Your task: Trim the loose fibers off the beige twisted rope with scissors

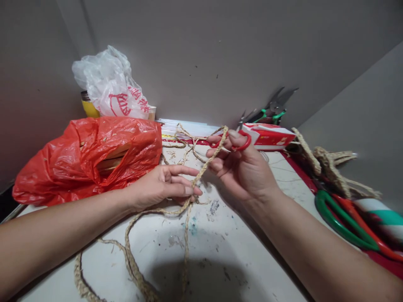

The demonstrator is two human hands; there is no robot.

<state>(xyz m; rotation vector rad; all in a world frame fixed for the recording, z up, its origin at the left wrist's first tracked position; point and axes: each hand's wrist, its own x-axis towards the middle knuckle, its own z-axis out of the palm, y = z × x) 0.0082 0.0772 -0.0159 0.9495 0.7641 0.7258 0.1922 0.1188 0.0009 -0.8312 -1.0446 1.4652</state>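
A braided straw cord (206,165) rises in a loop over the white table, its strands trailing down toward me. My left hand (170,184) pinches the cord low down, thumb against fingers. Red-handled scissors (242,141) are in my right hand (244,170), with the thumb at one handle loop and the blades pointing up and away. The top of the raised cord passes right by the right fingers; whether they grip it too I cannot tell. More thin cord (192,142) lies tangled behind the hands.
An orange-red plastic bag (63,155) with straw strips stands at left, a white plastic bag (110,79) behind it. A red and white box (270,136) and green-handled pruners (273,109) sit at back right. Braided bundles (333,167) and large green-handled scissors (343,222) lie at right.
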